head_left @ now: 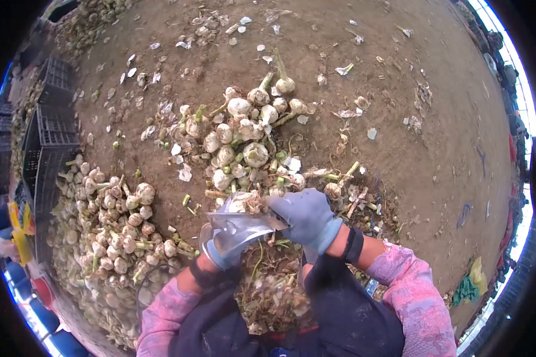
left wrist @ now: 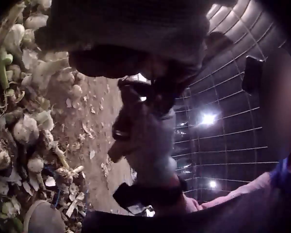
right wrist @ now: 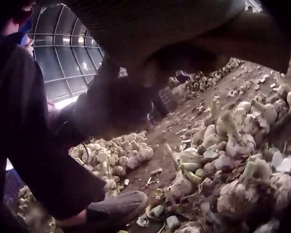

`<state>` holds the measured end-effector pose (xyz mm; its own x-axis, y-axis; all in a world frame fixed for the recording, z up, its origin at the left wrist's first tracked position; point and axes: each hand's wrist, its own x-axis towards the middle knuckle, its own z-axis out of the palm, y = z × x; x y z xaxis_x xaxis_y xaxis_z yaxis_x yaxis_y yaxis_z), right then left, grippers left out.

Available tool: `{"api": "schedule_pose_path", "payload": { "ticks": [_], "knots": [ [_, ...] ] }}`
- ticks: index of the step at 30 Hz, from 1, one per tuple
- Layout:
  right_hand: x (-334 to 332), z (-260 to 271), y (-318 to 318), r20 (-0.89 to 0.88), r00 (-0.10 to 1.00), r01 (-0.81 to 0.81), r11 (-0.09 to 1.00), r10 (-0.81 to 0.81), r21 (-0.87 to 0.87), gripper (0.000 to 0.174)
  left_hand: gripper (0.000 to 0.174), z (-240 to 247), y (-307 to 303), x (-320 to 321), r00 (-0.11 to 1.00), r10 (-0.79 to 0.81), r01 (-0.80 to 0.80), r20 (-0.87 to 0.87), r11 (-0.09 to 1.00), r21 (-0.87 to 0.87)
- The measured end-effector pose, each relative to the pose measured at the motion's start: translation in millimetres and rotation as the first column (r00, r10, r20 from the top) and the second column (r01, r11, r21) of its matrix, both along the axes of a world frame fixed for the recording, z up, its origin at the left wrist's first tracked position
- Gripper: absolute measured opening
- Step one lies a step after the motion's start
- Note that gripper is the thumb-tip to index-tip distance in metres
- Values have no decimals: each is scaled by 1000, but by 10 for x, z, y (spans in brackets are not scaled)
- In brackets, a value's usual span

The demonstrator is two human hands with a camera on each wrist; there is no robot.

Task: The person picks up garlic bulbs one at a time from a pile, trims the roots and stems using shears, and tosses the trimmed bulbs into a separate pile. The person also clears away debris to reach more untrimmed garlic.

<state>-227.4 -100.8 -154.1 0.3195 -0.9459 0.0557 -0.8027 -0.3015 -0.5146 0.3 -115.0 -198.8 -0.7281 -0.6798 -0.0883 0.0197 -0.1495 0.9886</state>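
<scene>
In the head view my gloved left hand is partly covered by a broad shiny metal blade. Its fingers grip a garlic bulb with dry roots, seen just beyond the blade's far edge. My gloved right hand is curled at the narrow end of the blade and holds it; the handle is hidden in the fist. Both wrist views are dark around the hands. The left wrist view shows my right hand close opposite the left.
A heap of untrimmed garlic lies just ahead on the dirt floor. More bulbs are piled at the left beside black plastic crates. Stalk and root scraps lie between my legs. A shoe shows in the right wrist view.
</scene>
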Motion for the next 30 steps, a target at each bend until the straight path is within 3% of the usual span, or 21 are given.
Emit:
{"api": "schedule_pose_path", "payload": {
  "ticks": [2,3,4,5,6,8,10,12,13,15,16,18,21,22,23,24,25,26,27,28,30],
  "knots": [
    [-123,-199,-86,95,995,24,998,-19,-54,11,27,51,-40,57,947,5,64,321,977,-204],
    [-311,-491,-83,-141,989,35,999,-36,-13,10,26,260,-94,-3,972,81,-9,219,950,-311],
    [-607,-741,-196,-453,878,330,883,-157,334,11,27,470,-153,-66,982,149,-90,112,905,-416],
    [-1041,-937,-113,-447,877,359,857,-176,368,16,28,682,-210,-127,978,208,-175,7,842,-511],
    [-1109,-834,-22,-415,875,399,858,-251,323,20,31,835,-355,-127,967,239,-255,-90,893,-372],
    [-841,-637,51,-173,910,409,884,-377,226,20,42,548,-312,7,902,408,-408,139,913,-30],
    [-421,-475,7,136,936,318,945,-326,74,19,50,368,-317,0,922,371,-374,106,927,7],
    [-111,-219,-7,271,915,260,951,-297,165,23,54,282,-264,-38,920,387,-391,62,914,110],
    [-28,-114,-18,252,941,206,974,-224,97,23,55,305,-246,-51,926,376,-368,-5,908,203],
    [56,65,-70,191,980,73,996,-64,-42,23,39,260,-208,49,977,214,-198,-2,911,361],
    [56,127,-91,150,988,32,998,-23,-58,24,33,262,-190,45,973,229,-204,-21,902,381],
    [43,187,-106,66,997,-44,996,49,-73,29,24,412,-173,-50,959,281,-232,-43,862,450],
    [-110,-134,-116,15,1000,8,998,-9,67,19,19,302,-94,12,971,233,-224,58,793,566],
    [-237,-333,-144,-32,999,33,994,-30,107,17,26,398,-155,21,990,138,-124,-18,936,328],
    [-478,-645,-188,-198,974,160,948,-107,276,13,32,495,-217,28,995,63,-60,-75,997,38],
    [-668,-857,-190,-367,918,305,856,-148,417,12,39,591,-278,36,991,17,-48,-135,973,-226],
    [-627,-668,-173,-307,916,386,778,-259,496,14,45,458,-417,15,991,0,-49,-134,928,-368],
    [-479,-506,-84,-42,916,321,663,-400,676,16,57,447,-356,38,996,83,-87,-24,974,-211],
    [-289,-324,-16,180,804,201,544,-567,815,18,69,431,-301,60,984,155,-151,86,987,-45],
    [-157,-227,-17,345,607,41,462,-716,886,21,73,398,-331,-37,974,150,-101,171,959,-265],
    [109,-187,155,562,74,-266,527,-824,807,27,80,324,-333,-209,920,197,64,339,778,-625]
  ]
}}
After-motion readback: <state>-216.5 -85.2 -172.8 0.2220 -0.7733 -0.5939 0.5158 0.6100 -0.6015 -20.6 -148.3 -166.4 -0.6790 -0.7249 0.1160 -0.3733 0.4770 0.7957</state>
